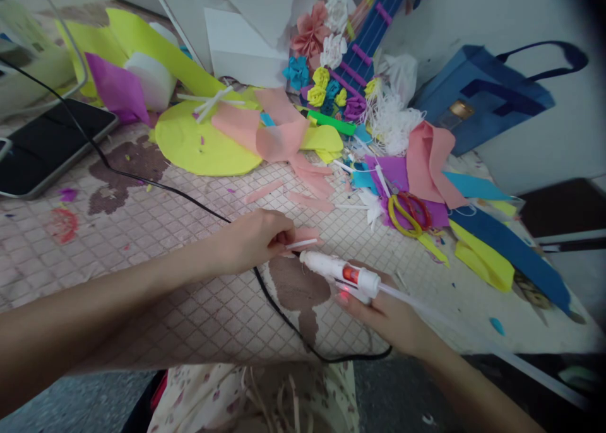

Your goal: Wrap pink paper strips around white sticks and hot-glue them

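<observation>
My right hand (379, 310) is wrapped round a white hot glue gun (331, 267), its red part facing up and a long clear glue stick (440, 316) trailing from the back. The gun's nozzle points left at my left hand (255, 240), whose fingers are closed in a pinch. Between them is a thin white stick (303, 244), with a piece of pink crepe paper (307, 234) beside it. Nozzle and stick are very close; whether they touch I cannot tell. A black cord (274, 297) passes beneath my left wrist and curves towards the glue gun.
Scissors (409, 215) with yellow and red handles lie right of centre among paper scraps. Behind are a yellow crepe paper sheet (203, 146), pink strips (310, 174) and paper flowers (310, 32). A phone (57, 142) rests at left, a blue bag (483, 98) at back right.
</observation>
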{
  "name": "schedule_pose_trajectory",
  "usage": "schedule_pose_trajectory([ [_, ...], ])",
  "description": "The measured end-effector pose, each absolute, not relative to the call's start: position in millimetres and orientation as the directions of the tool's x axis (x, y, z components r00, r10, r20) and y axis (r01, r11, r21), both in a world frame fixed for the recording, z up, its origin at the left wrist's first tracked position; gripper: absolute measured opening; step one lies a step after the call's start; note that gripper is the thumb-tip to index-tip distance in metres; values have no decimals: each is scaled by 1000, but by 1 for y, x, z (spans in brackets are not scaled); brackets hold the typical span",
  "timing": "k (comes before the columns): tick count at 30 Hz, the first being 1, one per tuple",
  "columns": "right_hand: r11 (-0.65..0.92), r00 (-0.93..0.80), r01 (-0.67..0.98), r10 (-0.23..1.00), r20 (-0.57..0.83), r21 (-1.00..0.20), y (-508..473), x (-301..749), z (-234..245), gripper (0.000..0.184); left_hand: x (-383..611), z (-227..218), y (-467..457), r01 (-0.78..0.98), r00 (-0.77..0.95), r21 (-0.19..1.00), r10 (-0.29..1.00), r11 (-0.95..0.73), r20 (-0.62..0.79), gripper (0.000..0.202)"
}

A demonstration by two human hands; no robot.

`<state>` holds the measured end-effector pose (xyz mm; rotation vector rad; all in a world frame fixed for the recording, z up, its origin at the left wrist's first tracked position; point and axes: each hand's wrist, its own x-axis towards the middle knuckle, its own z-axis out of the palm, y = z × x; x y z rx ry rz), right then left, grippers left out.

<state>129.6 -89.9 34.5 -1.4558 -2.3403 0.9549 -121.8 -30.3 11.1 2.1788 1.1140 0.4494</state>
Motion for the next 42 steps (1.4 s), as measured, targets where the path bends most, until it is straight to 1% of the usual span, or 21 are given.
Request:
schedule_pose_trajectory([
  [8, 289, -461, 728, 877, -133, -622, -92, 141, 30, 20, -122, 12, -31, 619, 572, 653, 820, -436, 6, 13],
  [14, 271, -427, 762, 893, -143, -588, -93, 150, 30, 21, -122, 11, -30, 623, 576, 656, 817, -426, -15, 14],
  [18, 272, -405, 780, 906, -124, -564, -94, 153, 30, 23, -122, 12, -30, 619, 585, 660, 810, -426, -26, 17],
  [23, 287, -431, 752, 895, -114, -594, -94, 149, 30, 22, -122, 11, -30, 608, 581, 667, 814, -431, -5, 15],
  [30, 281, -468, 748, 866, -177, -602, -93, 127, 34, 23, -123, 12, -30, 597, 585, 677, 811, -430, -1, 14],
  [35, 310, -517, 706, 840, -165, -637, -93, 115, 37, 23, -123, 10, -29, 580, 605, 670, 796, -463, 26, 16],
  [42, 266, -478, 704, 863, -163, -658, -98, 125, 30, 21, -123, 11, -29, 592, 594, 670, 804, -448, 13, 14],
])
